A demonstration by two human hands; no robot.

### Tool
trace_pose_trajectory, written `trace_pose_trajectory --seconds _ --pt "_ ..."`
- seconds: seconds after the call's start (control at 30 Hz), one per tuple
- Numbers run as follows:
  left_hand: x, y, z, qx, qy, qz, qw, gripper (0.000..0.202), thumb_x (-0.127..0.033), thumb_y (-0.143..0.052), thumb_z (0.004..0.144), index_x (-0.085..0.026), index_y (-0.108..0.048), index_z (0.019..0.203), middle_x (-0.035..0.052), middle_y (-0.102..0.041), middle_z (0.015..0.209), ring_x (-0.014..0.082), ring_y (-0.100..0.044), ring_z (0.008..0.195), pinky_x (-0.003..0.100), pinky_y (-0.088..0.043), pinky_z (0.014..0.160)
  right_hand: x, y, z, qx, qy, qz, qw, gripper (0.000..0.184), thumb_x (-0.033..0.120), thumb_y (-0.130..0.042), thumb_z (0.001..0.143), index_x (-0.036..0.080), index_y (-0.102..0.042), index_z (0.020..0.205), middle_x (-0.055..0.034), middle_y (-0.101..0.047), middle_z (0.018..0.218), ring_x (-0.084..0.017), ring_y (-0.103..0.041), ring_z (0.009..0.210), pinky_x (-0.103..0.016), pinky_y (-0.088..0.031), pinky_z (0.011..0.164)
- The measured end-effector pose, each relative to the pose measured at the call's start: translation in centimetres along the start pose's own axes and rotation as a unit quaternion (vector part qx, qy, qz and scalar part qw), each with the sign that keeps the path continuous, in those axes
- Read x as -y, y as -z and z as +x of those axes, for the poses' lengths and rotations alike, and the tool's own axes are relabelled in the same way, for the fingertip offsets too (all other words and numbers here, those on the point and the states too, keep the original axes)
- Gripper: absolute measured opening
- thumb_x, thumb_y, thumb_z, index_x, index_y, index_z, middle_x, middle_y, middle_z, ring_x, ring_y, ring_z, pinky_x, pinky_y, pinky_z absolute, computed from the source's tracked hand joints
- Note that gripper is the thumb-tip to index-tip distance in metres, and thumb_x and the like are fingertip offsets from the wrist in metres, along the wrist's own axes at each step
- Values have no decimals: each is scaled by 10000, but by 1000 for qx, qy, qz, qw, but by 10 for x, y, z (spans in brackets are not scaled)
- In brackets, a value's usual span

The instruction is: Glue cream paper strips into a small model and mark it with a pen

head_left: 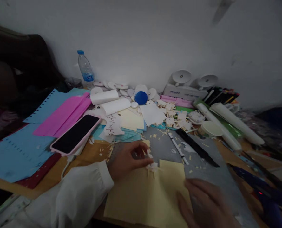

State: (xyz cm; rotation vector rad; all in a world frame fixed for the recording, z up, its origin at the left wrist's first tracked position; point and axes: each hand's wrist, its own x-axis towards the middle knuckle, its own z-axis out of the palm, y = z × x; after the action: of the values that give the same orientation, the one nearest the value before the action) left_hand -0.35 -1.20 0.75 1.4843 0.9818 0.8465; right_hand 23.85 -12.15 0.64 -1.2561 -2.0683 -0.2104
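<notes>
A folded sheet of yellow card (pixel 128 196) lies spread open at the front of the desk, with its crease running up the middle. Over its upper part is my left hand (pixel 131 158), thumb and forefinger curled in a pinch at a small white paper cutout (pixel 152 166). The cutout sits at the top of the crease, partly covered by the fingers. My right hand (pixel 207 199), smeared by motion, is at the card's right edge, its thumb over the card; its grip is not clear.
A black utility knife (pixel 195 147) and a white pen (pixel 178 148) lie on the grey mat (pixel 161 148) among scraps. A phone (pixel 76 134) rests at left, near pink paper (pixel 62 115). At right are a paper cup (pixel 209 129) and a blue glue gun (pixel 257 186) with a red light.
</notes>
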Motion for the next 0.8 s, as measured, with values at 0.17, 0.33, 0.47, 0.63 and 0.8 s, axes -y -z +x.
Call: trace_pose_trajectory --seconds 0.17,0.33,0.47,0.63,0.8 --pt "4 -1 -2 13 -25 10 1000 260 -262 -738 694 -153 -620 899 16 -624 763 144 -556 689 258 -421 633 31 -51 63 47 95 70 992 354 103 -555 860 150 -549 1211 -126 -666 997 -236 -661 917 -355 -598 752" --pt "9 -2 -1 8 -13 28 1000 207 -208 -709 682 -157 -637 869 21 -643 802 158 -571 732 262 -439 659 24 -59 77 79 60 135 986 249 126 -481 911 199 -578 1130 -91 -670 953 -196 -680 859 -303 -606 707" --pt "4 2 0 46 29 33 998 394 -379 -755 693 -148 -645 992 28 -642 802 164 -578 726 268 -450 650 8 -53 74 56 31 166 984 207 170 -544 901 213 -587 1100 -89 -644 994 -197 -665 912 -309 -589 764" --pt "-9 9 3 93 -46 153 983 362 -382 -760 719 -191 -665 1012 7 -647 825 149 -588 728 234 -439 627 -10 -50 68 61 -68 231 969 127 211 -640 855 222 -626 981 -70 -638 981 -195 -644 924 -321 -564 777" --pt "-17 6 6 79 -107 258 957 208 -294 -737 748 -158 -671 891 4 -623 732 127 -558 652 212 -432 593 -15 -52 58 76 -88 284 952 144 201 -661 842 225 -630 980 -57 -644 969 -178 -640 912 -286 -553 765"
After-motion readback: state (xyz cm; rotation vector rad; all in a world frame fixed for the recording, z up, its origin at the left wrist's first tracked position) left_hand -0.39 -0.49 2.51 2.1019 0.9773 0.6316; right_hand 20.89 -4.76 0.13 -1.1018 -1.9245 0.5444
